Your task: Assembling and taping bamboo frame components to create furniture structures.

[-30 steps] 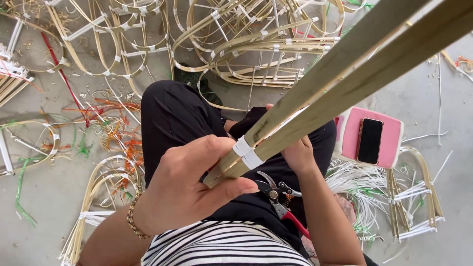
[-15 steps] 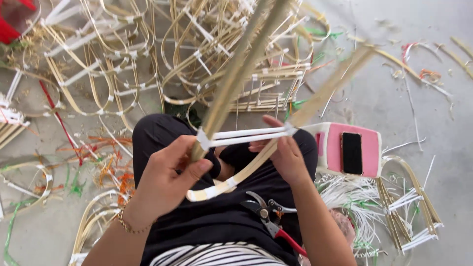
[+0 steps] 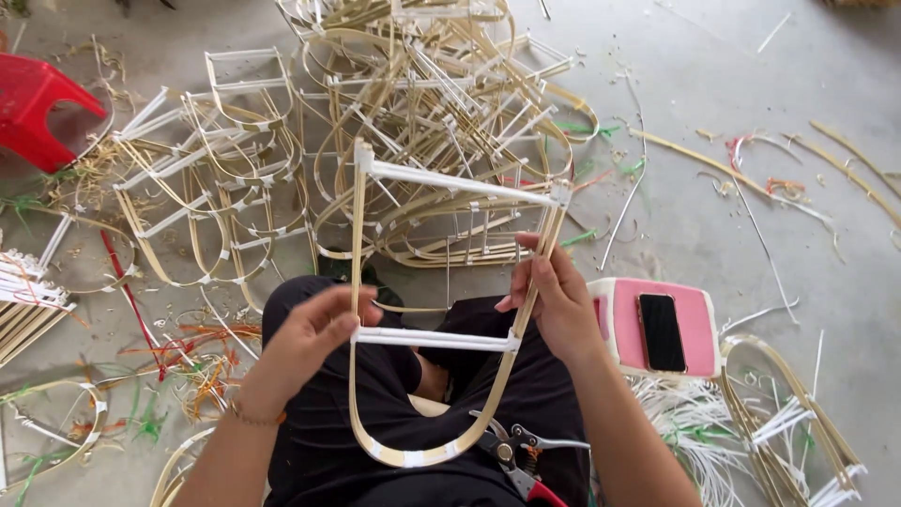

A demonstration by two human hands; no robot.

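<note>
I hold a U-shaped bamboo frame (image 3: 435, 453) flat in front of me, above my lap. Two white cross bars (image 3: 434, 339) join its two sides, taped white at the joints. My left hand (image 3: 310, 338) grips the left side strip at the lower cross bar. My right hand (image 3: 556, 299) grips the right side strip a little higher. The frame's open end points away from me, its curved end toward my body. Pliers with red handles (image 3: 518, 453) lie on my lap under the frame.
A big heap of similar bamboo frames (image 3: 394, 131) covers the floor ahead. A pink stool with a black phone (image 3: 662, 330) stands at my right. A red plastic stool (image 3: 38, 108) is far left. Loose strips and coloured scraps (image 3: 188, 361) litter the concrete.
The frame was pointing up toward the camera as a closed bundle; it has since been spread open and lowered flat, both hands now on its two sides.
</note>
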